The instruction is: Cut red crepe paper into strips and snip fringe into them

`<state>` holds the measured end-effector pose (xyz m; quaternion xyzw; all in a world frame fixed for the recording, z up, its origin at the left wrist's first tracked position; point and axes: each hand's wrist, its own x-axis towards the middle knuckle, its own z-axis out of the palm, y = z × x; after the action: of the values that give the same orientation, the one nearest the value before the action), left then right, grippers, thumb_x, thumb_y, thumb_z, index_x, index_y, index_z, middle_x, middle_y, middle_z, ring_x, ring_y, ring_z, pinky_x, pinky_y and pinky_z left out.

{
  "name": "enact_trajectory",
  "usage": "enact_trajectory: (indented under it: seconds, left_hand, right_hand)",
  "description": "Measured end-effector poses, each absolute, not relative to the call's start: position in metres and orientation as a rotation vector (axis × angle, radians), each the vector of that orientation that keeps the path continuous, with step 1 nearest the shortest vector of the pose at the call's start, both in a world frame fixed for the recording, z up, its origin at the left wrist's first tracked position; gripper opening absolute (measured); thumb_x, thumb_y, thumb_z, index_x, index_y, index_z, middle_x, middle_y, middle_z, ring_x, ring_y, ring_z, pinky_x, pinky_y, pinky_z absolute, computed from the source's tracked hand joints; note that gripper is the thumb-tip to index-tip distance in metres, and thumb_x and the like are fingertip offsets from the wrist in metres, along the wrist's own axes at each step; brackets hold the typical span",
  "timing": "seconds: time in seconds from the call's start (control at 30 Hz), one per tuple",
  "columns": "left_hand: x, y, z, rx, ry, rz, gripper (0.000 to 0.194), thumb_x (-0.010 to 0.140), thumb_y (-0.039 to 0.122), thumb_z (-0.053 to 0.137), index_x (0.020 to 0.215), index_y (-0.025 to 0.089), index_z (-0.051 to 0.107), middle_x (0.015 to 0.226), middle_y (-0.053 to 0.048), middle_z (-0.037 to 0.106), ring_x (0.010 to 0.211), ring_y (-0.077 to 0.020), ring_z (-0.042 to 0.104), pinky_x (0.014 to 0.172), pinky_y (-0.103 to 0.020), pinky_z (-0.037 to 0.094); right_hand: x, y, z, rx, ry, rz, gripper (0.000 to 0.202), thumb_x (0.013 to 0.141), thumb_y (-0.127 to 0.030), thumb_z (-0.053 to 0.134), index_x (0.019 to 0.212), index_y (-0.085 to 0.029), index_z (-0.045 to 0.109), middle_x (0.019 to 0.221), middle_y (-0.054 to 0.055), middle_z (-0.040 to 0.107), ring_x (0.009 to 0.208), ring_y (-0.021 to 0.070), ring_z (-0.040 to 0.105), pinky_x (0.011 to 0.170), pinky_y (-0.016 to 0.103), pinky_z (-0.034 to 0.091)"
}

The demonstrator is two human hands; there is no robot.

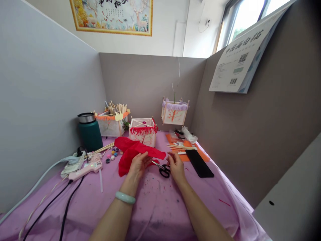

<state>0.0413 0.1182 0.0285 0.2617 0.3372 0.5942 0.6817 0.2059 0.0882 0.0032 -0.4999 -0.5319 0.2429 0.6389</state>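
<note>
A thin red sheet (132,149), like tissue or crepe paper, lies crumpled ahead of my hands, with a flap stretching right. My left hand (140,164) is closed on its near edge. The flap's end comes close to the fingertips of my right hand (176,166), which are pinched together; whether they hold anything is hidden. Between my hands, black-handled scissors (164,171) lie on the cloth, blades toward my left hand. Just behind the sheet stands a white paper lantern (142,136) with a stick frame and red fringe.
Left are a green bottle (90,134), a pink glue gun (86,170) with cables, a power strip (72,165) and a fringed box of sticks (110,127). A purple-fringed lantern (174,113) hangs behind. A black phone (200,163) overlaps orange paper (204,156) at right. Partitions surround the table.
</note>
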Motion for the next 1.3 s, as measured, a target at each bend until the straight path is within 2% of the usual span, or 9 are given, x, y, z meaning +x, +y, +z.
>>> enact_trajectory:
  seconds: [0.13,0.2,0.27,0.37,0.5,0.63,0.83,0.97,1.3]
  left_hand:
    - [0.040,0.111,0.033,0.743,0.754,1.118,0.015,0.066,0.013,0.069,0.080,0.011,0.063,0.069,-0.010,0.069,0.058,-0.0171,0.065,0.056,-0.026,0.051]
    - [0.041,0.108,0.033,0.818,0.762,1.021,0.016,0.065,0.013,0.069,0.080,0.011,0.065,0.069,-0.011,0.069,0.055,-0.0171,0.064,0.052,-0.025,0.049]
    - [0.041,0.108,0.031,0.864,0.769,0.962,0.016,0.064,0.014,0.070,0.079,0.011,0.066,0.069,-0.011,0.069,0.053,-0.0167,0.063,0.052,-0.025,0.048]
    - [0.041,0.108,0.028,0.914,0.795,0.935,0.020,0.062,0.016,0.071,0.081,0.010,0.067,0.067,-0.010,0.069,0.051,-0.0163,0.062,0.052,-0.025,0.048]
    - [0.042,0.110,0.025,0.959,0.822,0.910,0.022,0.059,0.017,0.072,0.079,0.010,0.068,0.060,-0.009,0.067,0.047,-0.0153,0.060,0.050,-0.025,0.047]
    - [0.044,0.112,0.022,0.968,0.872,0.943,0.024,0.058,0.020,0.073,0.079,0.011,0.066,0.058,-0.005,0.064,0.046,-0.0128,0.058,0.049,-0.024,0.047]
    - [0.048,0.114,0.019,0.995,0.905,0.958,0.034,0.057,0.033,0.076,0.079,0.010,0.067,0.065,-0.004,0.065,0.053,-0.0119,0.058,0.052,-0.024,0.047]
    - [0.050,0.111,0.019,1.068,0.919,0.929,0.038,0.055,0.035,0.077,0.083,0.010,0.068,0.066,-0.003,0.065,0.053,-0.0111,0.056,0.052,-0.023,0.046]
    - [0.054,0.107,0.018,1.267,0.886,0.792,0.033,0.058,0.033,0.072,0.081,0.009,0.069,0.063,-0.004,0.065,0.049,-0.0099,0.055,0.050,-0.021,0.042]
  right_hand:
    - [0.213,0.086,0.005,-1.032,-1.581,0.311,0.047,0.076,-0.025,0.053,0.122,-0.020,0.051,0.110,0.009,0.054,0.085,0.0180,0.056,0.067,0.029,0.047]
    - [0.214,0.082,0.007,-0.994,-1.677,0.249,0.055,0.074,-0.024,0.055,0.128,-0.022,0.046,0.120,0.011,0.049,0.095,0.0202,0.054,0.072,0.032,0.047]
    - [0.214,0.078,0.010,-0.972,-1.731,0.229,0.051,0.074,-0.024,0.056,0.125,-0.024,0.049,0.123,0.011,0.046,0.105,0.0226,0.050,0.079,0.034,0.047]
    - [0.213,0.072,0.014,-0.927,-1.799,0.208,0.032,0.076,-0.023,0.058,0.108,-0.024,0.060,0.119,0.009,0.048,0.112,0.0234,0.047,0.088,0.036,0.044]
    - [0.212,0.071,0.016,-0.900,-1.852,0.158,0.017,0.077,-0.026,0.062,0.093,-0.024,0.066,0.114,0.008,0.051,0.107,0.0228,0.049,0.088,0.036,0.042]
    - [0.210,0.074,0.013,-0.919,-1.863,0.140,0.011,0.082,-0.028,0.059,0.087,-0.023,0.067,0.103,0.007,0.058,0.098,0.0211,0.052,0.087,0.037,0.041]
    - [0.206,0.081,0.003,-1.046,-1.902,0.164,0.021,0.088,-0.033,0.051,0.080,-0.018,0.064,0.075,0.005,0.062,0.074,0.0181,0.052,0.070,0.031,0.040]
    - [0.207,0.085,-0.003,-1.165,-1.822,0.254,0.027,0.088,-0.036,0.048,0.080,-0.017,0.064,0.074,0.005,0.063,0.068,0.0168,0.054,0.064,0.027,0.040]
    - [0.210,0.090,-0.010,-1.318,-1.662,0.414,0.031,0.085,-0.042,0.050,0.076,-0.017,0.067,0.066,0.004,0.065,0.059,0.0166,0.055,0.054,0.025,0.038]
